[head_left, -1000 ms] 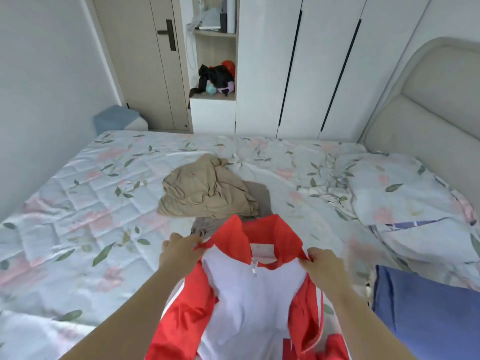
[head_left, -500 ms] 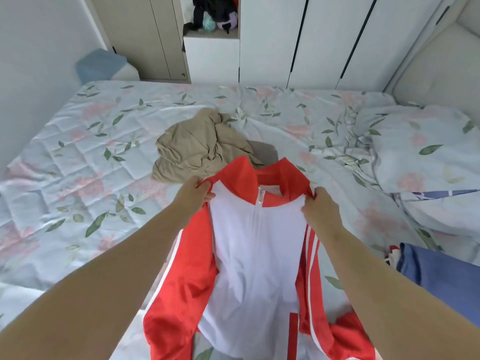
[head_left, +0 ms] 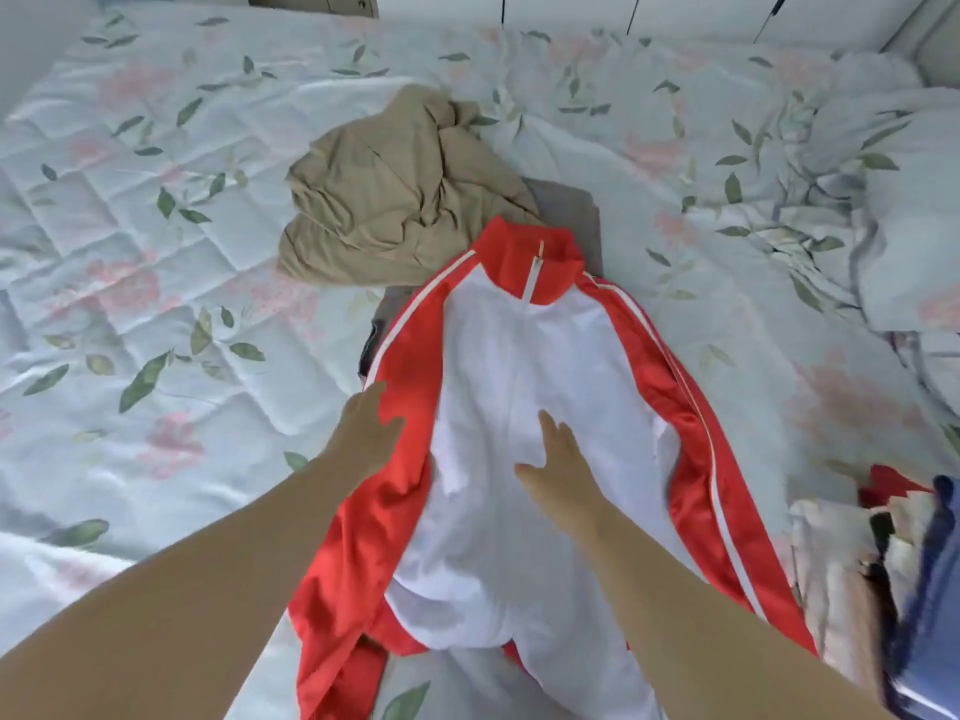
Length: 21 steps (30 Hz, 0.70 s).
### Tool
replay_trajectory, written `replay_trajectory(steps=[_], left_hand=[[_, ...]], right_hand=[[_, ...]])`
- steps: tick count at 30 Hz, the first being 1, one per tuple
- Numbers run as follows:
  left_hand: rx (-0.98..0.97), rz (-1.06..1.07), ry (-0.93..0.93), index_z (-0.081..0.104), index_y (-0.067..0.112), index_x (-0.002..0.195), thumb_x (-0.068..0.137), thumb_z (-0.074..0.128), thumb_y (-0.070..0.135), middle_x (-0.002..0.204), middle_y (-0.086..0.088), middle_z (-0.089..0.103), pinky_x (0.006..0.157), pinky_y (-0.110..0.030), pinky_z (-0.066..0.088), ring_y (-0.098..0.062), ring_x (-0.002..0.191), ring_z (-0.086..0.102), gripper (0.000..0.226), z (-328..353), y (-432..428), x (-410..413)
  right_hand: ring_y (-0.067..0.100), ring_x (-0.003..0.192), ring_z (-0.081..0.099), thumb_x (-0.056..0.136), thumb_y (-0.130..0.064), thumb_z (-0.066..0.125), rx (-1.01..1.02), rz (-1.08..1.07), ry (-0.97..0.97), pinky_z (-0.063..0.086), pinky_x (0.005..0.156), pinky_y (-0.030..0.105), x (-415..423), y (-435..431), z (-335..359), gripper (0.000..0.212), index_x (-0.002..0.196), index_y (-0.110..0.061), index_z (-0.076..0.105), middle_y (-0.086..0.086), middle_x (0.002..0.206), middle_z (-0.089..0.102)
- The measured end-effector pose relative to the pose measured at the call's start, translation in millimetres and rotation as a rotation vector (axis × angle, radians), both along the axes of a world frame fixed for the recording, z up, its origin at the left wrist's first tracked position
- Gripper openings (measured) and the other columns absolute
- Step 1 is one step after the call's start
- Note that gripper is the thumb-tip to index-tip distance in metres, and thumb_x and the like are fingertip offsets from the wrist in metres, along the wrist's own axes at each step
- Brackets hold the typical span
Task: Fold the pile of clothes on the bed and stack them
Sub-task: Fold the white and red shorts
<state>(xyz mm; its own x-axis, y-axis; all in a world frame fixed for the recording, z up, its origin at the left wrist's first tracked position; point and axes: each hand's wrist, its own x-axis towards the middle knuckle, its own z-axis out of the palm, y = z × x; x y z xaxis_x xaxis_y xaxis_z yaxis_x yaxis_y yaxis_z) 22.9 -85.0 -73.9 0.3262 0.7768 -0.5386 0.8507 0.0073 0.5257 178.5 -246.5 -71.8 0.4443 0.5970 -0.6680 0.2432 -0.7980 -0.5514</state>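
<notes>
Head view: sole camera, wide-angle, worn on the person's head, facing forward and steeply down over the bed (head_left: 156,304).

Range close. Both forearms enter from the bottom edge. The left hand (head_left: 366,433) and right hand (head_left: 561,467) sit near frame centre on the red-and-white jacket (head_left: 519,563), which runs from the bottom edge up the middle. The tan garment (head_left: 395,200) lies beyond it, farther off. The wardrobe doors (head_left: 571,7) show only as a strip along the top edge. The stacked clothes (head_left: 831,553) are cut by the right edge and blurred.
</notes>
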Motion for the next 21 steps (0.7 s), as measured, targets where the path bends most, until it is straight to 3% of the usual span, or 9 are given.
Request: replay_trajectory(steps=[4, 6, 9, 12, 15, 18, 20, 21], left_hand=[[-0.044, 0.125, 0.171, 0.026, 0.014, 0.147, 0.091, 0.052, 0.016, 0.146, -0.016, 0.028, 0.101, -0.041, 0.037, -0.033, 0.13, 0.036, 0.061, -46.1, -17.9, -40.4], [-0.074, 0.183, 0.213, 0.022, 0.014, 0.147, 0.09, 0.056, 0.021, 0.146, -0.019, 0.026, 0.096, -0.045, 0.045, -0.041, 0.116, 0.051, 0.067, -68.1, -18.4, -54.2], [-0.132, 0.233, 0.215, 0.027, 0.019, 0.137, 0.082, 0.062, 0.03, 0.118, -0.022, 0.053, 0.081, -0.049, 0.055, -0.041, 0.091, 0.064, 0.066, -94.1, -21.2, -69.8], [-0.207, 0.305, 0.139, 0.045, 0.017, 0.12, 0.088, 0.06, 0.02, 0.091, -0.01, 0.057, 0.065, -0.04, 0.059, -0.032, 0.066, 0.064, 0.035, -98.7, -18.4, -74.1], [-0.267, 0.431, -0.01, 0.052, 0.016, 0.103, 0.092, 0.056, 0.013, 0.091, -0.01, 0.052, 0.044, -0.029, 0.056, -0.02, 0.052, 0.058, 0.012, -89.7, -0.7, -72.5], [-0.231, 0.532, -0.164, 0.05, 0.017, 0.085, 0.092, 0.054, 0.007, 0.069, -0.013, 0.06, 0.04, -0.028, 0.054, -0.013, 0.037, 0.058, 0.013, -77.0, 35.1, -73.3], [-0.064, 0.576, -0.239, 0.051, 0.018, 0.086, 0.092, 0.05, 0.006, 0.054, -0.004, 0.064, 0.052, -0.034, 0.058, -0.012, 0.042, 0.062, 0.013, -69.0, 76.1, -77.1], [0.054, 0.608, -0.258, 0.055, 0.017, 0.094, 0.09, 0.049, 0.007, 0.063, -0.002, 0.069, 0.063, -0.039, 0.06, -0.017, 0.055, 0.067, 0.012, -64.5, 99.0, -79.0]], right_hand=[[0.023, 0.147, 0.005, 0.095, -0.022, 0.044, -0.07, 0.054, 0.139, 0.016, 0.117, 0.036, -41.8, 1.7, -44.0, 0.073, 0.152, -0.03, -0.001, -0.001, 0.16, -0.005], [0.023, 0.146, 0.013, 0.093, -0.021, 0.045, -0.087, 0.068, 0.149, 0.015, 0.116, 0.034, -58.9, 6.5, -63.1, 0.072, 0.152, -0.028, 0.003, 0.002, 0.16, 0.004], [0.026, 0.14, 0.028, 0.09, -0.023, 0.045, -0.093, 0.163, 0.065, 0.025, 0.114, 0.041, -75.2, 8.0, -94.3, 0.067, 0.15, -0.028, 0.016, 0.0, 0.154, 0.023], [0.03, 0.144, 0.007, 0.097, -0.013, 0.037, -0.24, 0.517, -0.153, 0.016, 0.115, 0.047, -84.6, 7.3, -104.7, 0.058, 0.151, -0.014, 0.016, 0.002, 0.157, 0.001], [0.034, 0.144, -0.002, 0.099, -0.012, 0.032, -0.27, 0.62, -0.235, 0.012, 0.115, 0.051, -89.1, 9.8, -107.6, 0.06, 0.152, -0.018, 0.008, 0.003, 0.158, -0.007], [0.034, 0.143, 0.008, 0.099, -0.027, 0.035, -0.321, 0.41, -0.087, 0.013, 0.115, 0.045, -89.4, 16.4, -107.6, 0.057, 0.152, -0.022, 0.012, 0.003, 0.158, -0.004], [0.031, 0.143, 0.011, 0.099, -0.033, 0.036, -0.303, 0.257, -0.024, 0.011, 0.115, 0.04, -86.4, 20.9, -104.9, 0.058, 0.151, -0.021, 0.015, 0.004, 0.159, 0.0], [0.031, 0.144, 0.011, 0.099, -0.031, 0.038, -0.291, 0.209, 0.008, 0.01, 0.115, 0.039, -84.7, 22.1, -103.2, 0.06, 0.152, -0.022, 0.011, 0.004, 0.159, 0.001]])
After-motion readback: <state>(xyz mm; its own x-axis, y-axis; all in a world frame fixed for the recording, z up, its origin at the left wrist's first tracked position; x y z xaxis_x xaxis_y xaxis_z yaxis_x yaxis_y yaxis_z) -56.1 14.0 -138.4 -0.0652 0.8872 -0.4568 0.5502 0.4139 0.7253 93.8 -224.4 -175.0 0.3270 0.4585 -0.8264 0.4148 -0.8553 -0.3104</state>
